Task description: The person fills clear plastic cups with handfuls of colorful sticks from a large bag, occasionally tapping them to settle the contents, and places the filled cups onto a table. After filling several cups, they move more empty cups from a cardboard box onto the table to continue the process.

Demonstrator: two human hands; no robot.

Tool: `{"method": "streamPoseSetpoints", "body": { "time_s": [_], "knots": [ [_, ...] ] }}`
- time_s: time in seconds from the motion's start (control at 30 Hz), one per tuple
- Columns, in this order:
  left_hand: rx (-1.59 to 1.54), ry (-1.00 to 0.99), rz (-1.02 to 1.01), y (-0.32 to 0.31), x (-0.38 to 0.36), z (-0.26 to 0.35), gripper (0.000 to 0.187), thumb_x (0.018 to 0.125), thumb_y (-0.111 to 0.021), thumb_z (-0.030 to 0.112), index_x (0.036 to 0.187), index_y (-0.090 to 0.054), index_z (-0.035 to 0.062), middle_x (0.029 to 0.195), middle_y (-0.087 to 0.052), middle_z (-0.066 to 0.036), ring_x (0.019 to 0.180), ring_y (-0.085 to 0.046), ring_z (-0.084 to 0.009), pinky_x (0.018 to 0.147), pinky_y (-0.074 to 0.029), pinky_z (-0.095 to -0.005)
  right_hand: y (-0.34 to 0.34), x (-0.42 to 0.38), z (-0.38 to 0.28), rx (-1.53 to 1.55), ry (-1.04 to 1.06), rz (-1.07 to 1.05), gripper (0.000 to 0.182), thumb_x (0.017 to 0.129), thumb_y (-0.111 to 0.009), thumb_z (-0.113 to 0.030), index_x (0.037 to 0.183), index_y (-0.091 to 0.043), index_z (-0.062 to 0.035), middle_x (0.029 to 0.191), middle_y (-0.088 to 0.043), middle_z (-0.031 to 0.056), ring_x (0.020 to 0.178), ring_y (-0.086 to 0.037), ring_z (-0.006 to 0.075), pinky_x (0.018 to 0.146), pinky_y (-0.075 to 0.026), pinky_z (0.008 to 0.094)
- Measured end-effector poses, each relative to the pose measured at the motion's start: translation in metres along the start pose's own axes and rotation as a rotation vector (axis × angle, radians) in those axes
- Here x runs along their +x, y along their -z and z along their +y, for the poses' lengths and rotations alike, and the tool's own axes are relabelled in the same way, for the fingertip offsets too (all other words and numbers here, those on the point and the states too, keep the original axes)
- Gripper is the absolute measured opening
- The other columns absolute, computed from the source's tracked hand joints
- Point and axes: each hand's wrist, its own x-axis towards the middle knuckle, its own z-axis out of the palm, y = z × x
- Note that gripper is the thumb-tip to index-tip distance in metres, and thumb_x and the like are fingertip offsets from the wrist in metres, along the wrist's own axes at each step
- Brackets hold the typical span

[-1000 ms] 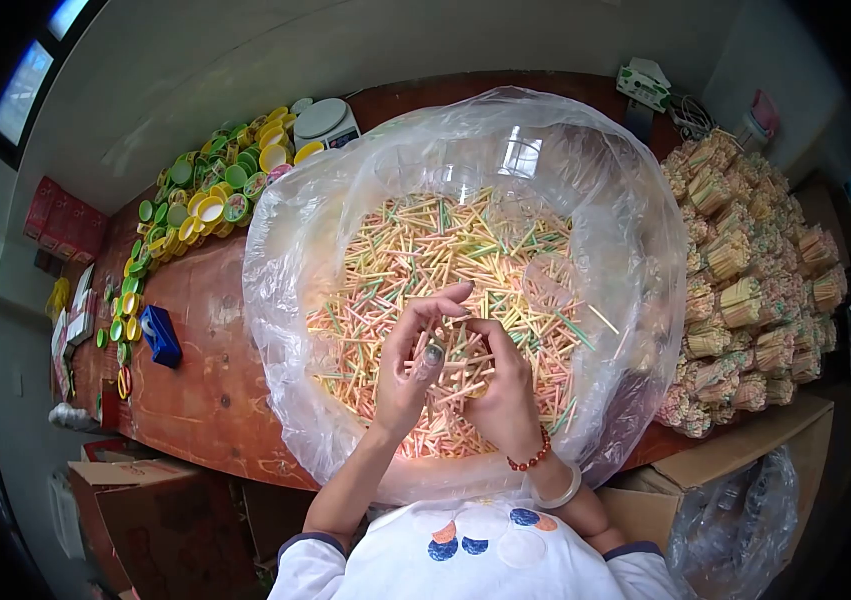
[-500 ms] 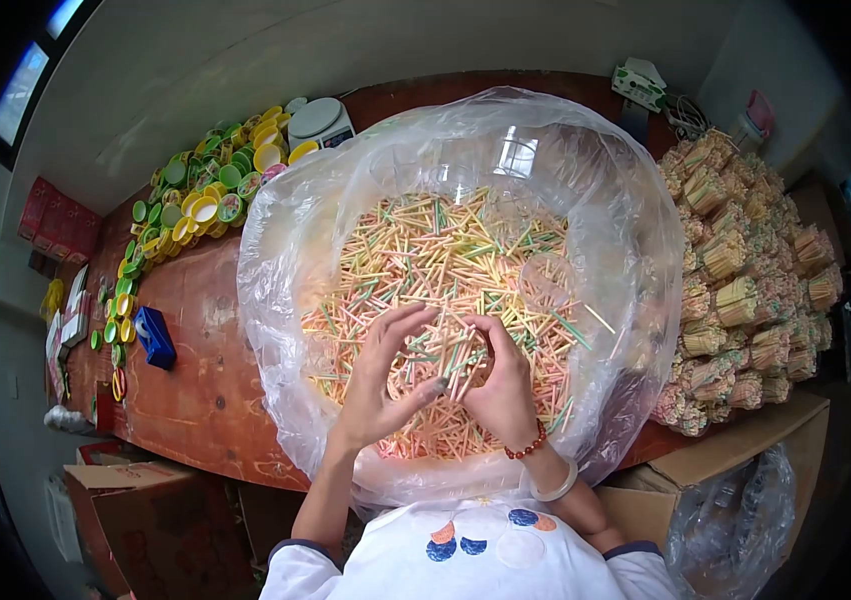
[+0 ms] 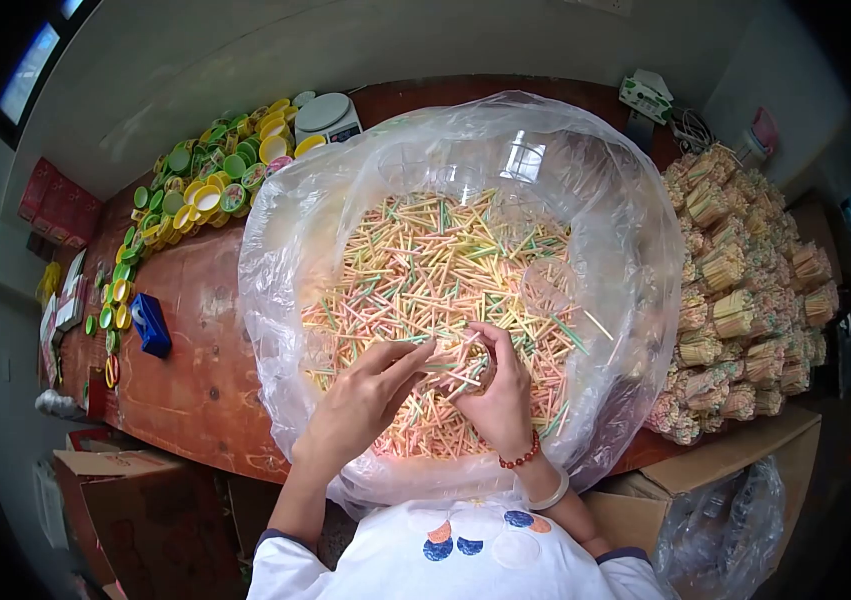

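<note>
Since a second ago the left hand [image 3: 360,400] has dropped from an upright, open-palmed pose to lie low and flatter over the heap, its fingers [image 3: 407,358] now stretched toward the right hand [image 3: 498,392]. The right hand has stayed in place, curled around a small bundle of sticks [image 3: 462,364]. That bundle sits between the two sets of fingertips, with the left fingertips touching its near end while the right fingers [image 3: 501,345] wrap over its top and grip it. The left fingers are extended, pinching lightly at the bundle rather than closed round it. Beneath and beyond the fingers lies the loose pile of coloured sticks [image 3: 435,260] inside the clear plastic bag [image 3: 285,260]. Well to the right of the right hand, tied bundles [image 3: 735,300] are stacked on the table [image 3: 195,370].
</note>
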Motion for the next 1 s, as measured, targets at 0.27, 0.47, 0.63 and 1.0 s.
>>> {"method": "streamPoseSetpoints", "body": {
  "time_s": [0.27,0.47,0.63,1.0],
  "knots": [
    [0.04,-0.093,-0.137,-0.007,0.003,0.005,0.043,0.092,-0.073,0.008,0.134,-0.067,0.0131,0.123,-0.067,-0.011,0.103,-0.072,-0.0272,0.086,-0.061,-0.0391,-0.002,-0.001,0.006,0.099,-0.011,0.034,0.081,0.069,-0.091,-0.008,0.138,-0.049,-0.0032,0.128,-0.065,0.0178,0.119,-0.066,0.0345,0.096,-0.055,0.0434],
    [0.021,-0.252,-0.13,-0.015,0.018,0.017,0.048,0.09,-0.076,0.014,0.136,-0.066,0.0176,0.14,-0.057,-0.011,0.117,-0.065,-0.0287,0.088,-0.062,-0.0395,-0.002,-0.002,0.01,0.084,0.019,0.02,0.091,0.066,-0.09,-0.001,0.145,-0.044,-0.0034,0.129,-0.065,0.0182,0.12,-0.065,0.0356,0.096,-0.055,0.0441],
    [0.015,-0.197,-0.05,-0.029,0.009,-0.006,0.049,0.087,-0.076,0.007,0.134,-0.068,0.0204,0.139,-0.054,-0.012,0.115,-0.063,-0.0283,0.087,-0.062,-0.0388,0.0,0.0,0.011,0.069,-0.007,0.03,0.092,0.068,-0.088,0.002,0.148,-0.043,-0.0077,0.127,-0.067,0.0163,0.115,-0.067,0.0287,0.093,-0.056,0.0372],
    [-0.097,-0.069,-0.008,-0.01,0.01,0.003,0.029,0.088,-0.073,0.002,0.116,-0.074,0.0059,0.108,-0.07,-0.011,0.097,-0.07,-0.0276,0.083,-0.058,-0.0404,-0.007,-0.003,0.018,0.165,0.002,0.036,0.097,0.065,-0.094,-0.007,0.148,-0.044,-0.0058,0.131,-0.064,0.0165,0.121,-0.064,0.0317,0.099,-0.054,0.0422]
  ]
}}
